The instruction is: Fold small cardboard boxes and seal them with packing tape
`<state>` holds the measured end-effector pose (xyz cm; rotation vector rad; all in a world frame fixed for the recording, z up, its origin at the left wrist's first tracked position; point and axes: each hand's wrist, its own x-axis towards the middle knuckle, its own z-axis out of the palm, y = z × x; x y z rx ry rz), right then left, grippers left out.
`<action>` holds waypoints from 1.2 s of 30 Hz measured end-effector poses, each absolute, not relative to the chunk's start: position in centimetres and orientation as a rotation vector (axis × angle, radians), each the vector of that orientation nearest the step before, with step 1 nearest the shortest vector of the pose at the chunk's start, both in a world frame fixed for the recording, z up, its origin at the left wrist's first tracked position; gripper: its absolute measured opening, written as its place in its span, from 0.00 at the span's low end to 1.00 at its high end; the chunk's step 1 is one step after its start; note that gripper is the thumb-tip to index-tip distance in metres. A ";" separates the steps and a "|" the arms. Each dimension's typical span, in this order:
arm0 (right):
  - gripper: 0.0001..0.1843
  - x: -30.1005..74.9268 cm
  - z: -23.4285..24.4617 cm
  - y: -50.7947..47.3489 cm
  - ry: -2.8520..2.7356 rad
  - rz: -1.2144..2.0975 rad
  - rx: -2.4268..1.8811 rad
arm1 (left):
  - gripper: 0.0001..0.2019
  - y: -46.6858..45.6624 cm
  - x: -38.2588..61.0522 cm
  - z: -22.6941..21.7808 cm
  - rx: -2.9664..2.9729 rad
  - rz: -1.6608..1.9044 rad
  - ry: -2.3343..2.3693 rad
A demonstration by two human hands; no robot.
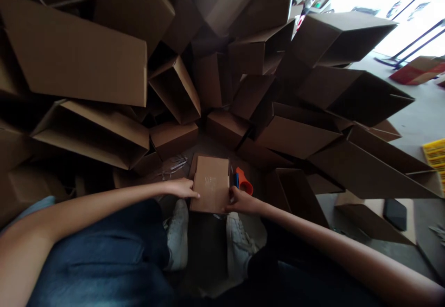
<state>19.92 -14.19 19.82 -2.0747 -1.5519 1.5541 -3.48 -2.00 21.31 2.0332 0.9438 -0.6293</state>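
A small closed cardboard box [211, 184] lies low between my shoes, with a shiny crease of clear film or tape on its top. My left hand [182, 188] is closed on its left edge, thumb resting on the top face and the other fingers partly hidden at the side. At the lower right corner my right hand [240, 201] grips the box, fingers bent against its edge. Just beyond that hand is an orange tool [244, 182] with a round opening, perhaps a tape dispenser, beside a narrow blue piece [237, 178].
Stacked open cartons [100, 131] surround me on the left, ahead and right. Crumpled clear plastic [174, 165] lies left of the box. A dark phone-like slab [395, 214] rests on cardboard at right. A yellow item [434, 156] stands at the far right.
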 end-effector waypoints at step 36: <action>0.76 17.0 18.5 -13.2 -2.228 0.593 -2.114 | 0.86 -6.4 -1.9 17.1 1.867 0.061 1.051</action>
